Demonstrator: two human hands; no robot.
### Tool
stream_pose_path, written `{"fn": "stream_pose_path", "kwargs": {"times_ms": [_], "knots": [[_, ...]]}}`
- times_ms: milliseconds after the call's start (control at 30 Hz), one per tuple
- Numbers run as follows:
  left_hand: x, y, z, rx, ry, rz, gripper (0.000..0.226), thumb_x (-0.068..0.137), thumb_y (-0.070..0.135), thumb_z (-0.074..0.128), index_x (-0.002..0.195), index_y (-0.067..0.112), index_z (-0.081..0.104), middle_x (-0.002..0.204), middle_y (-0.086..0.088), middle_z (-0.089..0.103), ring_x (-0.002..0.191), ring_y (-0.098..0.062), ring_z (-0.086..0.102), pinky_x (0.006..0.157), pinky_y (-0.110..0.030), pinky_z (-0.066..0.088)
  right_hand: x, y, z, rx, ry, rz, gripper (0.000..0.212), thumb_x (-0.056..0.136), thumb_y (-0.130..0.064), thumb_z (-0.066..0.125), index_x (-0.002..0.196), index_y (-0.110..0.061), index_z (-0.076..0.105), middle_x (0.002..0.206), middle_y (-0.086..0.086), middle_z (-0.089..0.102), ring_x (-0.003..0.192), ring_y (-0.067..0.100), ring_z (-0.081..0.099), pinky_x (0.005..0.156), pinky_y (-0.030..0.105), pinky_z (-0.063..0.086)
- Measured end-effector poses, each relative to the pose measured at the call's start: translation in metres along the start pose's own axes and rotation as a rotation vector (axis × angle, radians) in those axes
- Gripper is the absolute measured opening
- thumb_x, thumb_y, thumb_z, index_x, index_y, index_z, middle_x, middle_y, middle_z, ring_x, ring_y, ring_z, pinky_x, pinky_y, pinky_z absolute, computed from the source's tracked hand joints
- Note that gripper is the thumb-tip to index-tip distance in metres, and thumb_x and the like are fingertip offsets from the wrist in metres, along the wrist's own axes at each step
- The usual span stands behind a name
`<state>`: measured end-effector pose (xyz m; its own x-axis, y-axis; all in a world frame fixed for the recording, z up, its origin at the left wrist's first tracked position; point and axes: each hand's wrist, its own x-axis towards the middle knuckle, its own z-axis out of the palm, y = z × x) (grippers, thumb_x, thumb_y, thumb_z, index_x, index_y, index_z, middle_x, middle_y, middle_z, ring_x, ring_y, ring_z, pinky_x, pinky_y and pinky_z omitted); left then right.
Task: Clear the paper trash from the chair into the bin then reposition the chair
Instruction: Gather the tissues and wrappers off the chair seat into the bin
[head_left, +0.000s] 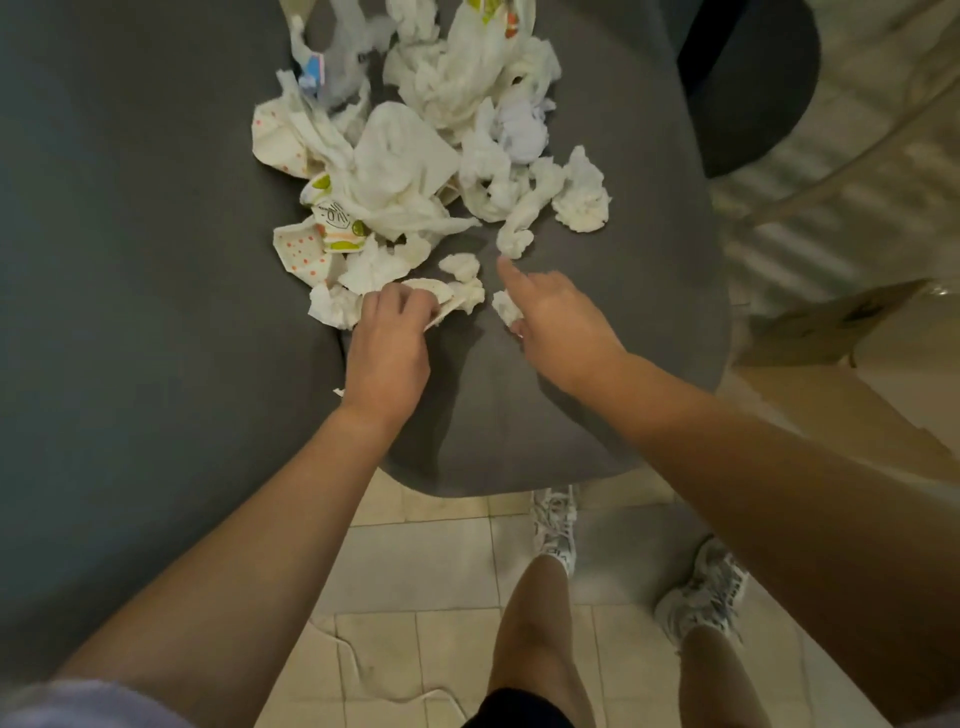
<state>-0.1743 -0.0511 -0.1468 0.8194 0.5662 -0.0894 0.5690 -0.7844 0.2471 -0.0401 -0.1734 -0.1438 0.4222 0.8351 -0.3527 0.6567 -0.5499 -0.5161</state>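
Floor tiles (415, 561), pale and square, fill the nearest ground; two legs stand on them in light sneakers (556, 525), the farther shoe partly hidden under the seat edge. Both forearms reach forward, cut off at the lower frame corners.

Grey upholstered chair seat (519, 415) lies beyond, rounded at its near edge; its back and legs are out of view. A second dark grey surface (130, 260) adjoins on the left, and its identity cannot be told.

Left hand (389, 343) rests knuckles-up at the near rim of the litter, fingers closed on a flat, pale scrap (441, 299) with faint dots. Right hand (550, 317) is spread, forefinger extended toward a twisted tissue (519, 228), with a small wad (506, 306) against the fingers; whether it is gripped cannot be told.

Paper trash (415, 171) sits on the seat's middle and far part, the heap's long axis running away from the viewer. It comprises crumpled white tissues, orange-dotted wrappers and green-printed paper. Its far end is cut off by the top frame. No bin can be made out.
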Motion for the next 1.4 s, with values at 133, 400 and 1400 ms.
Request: {"fn": "stream_pose_path", "kwargs": {"times_ms": [133,400,1400], "knots": [[-0.018,0.016,-0.009,-0.067,0.047,0.05,0.045,0.067,-0.02,0.052,0.106,0.003,0.054,0.098,-0.021,0.055,0.09,-0.04,0.05,0.074,-0.049,0.047,-0.023,0.014,-0.005,0.009,0.091,-0.01,0.014,0.084,0.007,0.047,0.094,0.002,0.056,0.108,0.017,0.047,0.104,0.031,0.044,0.065,0.035,0.038],[-0.012,0.071,-0.02,-0.069,0.174,0.35,0.048,0.063,-0.019,0.057,0.105,0.005,0.057,0.096,-0.021,0.058,0.089,-0.028,0.044,0.073,-0.039,0.042,-0.067,0.044,-0.035,0.13,0.221,0.039,0.027,0.08,0.013,0.047,0.103,0.001,0.053,0.118,0.017,0.049,0.103,0.032,0.048,0.073,0.038,0.045],[0.0,0.522,0.055,-0.395,-0.326,0.716,0.015,0.083,0.02,0.064,0.097,0.018,0.066,0.092,0.012,0.06,0.092,-0.007,0.056,0.086,-0.028,0.047,-0.338,0.354,-0.134,0.177,0.704,0.731,0.024,0.089,0.006,0.042,0.11,-0.001,0.052,0.117,0.017,0.048,0.103,0.032,0.046,0.067,0.033,0.033]]}}
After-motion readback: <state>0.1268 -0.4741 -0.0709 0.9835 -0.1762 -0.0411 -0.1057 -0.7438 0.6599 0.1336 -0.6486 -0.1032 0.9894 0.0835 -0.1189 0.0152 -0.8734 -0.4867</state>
